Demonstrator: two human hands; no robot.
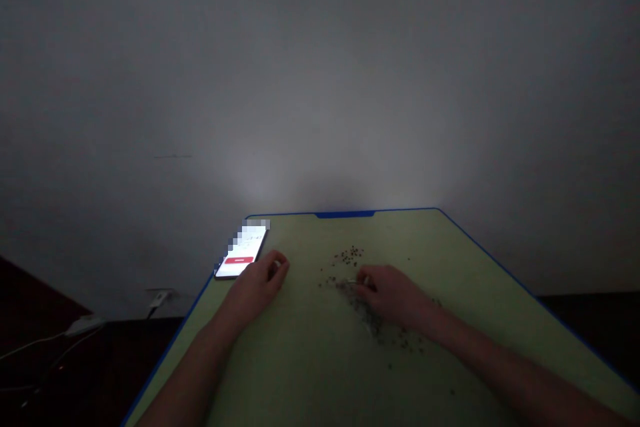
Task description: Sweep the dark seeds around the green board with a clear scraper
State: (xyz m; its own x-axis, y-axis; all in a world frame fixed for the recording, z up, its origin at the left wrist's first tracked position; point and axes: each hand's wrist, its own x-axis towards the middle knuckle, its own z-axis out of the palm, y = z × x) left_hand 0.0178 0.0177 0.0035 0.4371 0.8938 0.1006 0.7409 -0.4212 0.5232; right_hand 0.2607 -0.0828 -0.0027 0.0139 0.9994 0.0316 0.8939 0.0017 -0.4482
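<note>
My right hand (384, 288) is closed in a pinch low over the table, with a thin pale object (352, 281) sticking out to the left of its fingertips; its kind is too dim to tell. Under and around that hand lie many small dark bead-like bits (353, 255), some reddish, some blackish, loosely scattered. My left hand (264, 275) rests left of the bits with its fingers curled in; whatever they hold, if anything, is hidden. Just beyond its wrist is a lit phone (243, 250) lying on the table.
The pale green table (300, 347) has a blue edge and stands against a grey wall (320, 80). Stray bits lie toward its near right side. At the lower left, a power strip (85, 325) with cables and a wall plug (159, 298) show in the dark.
</note>
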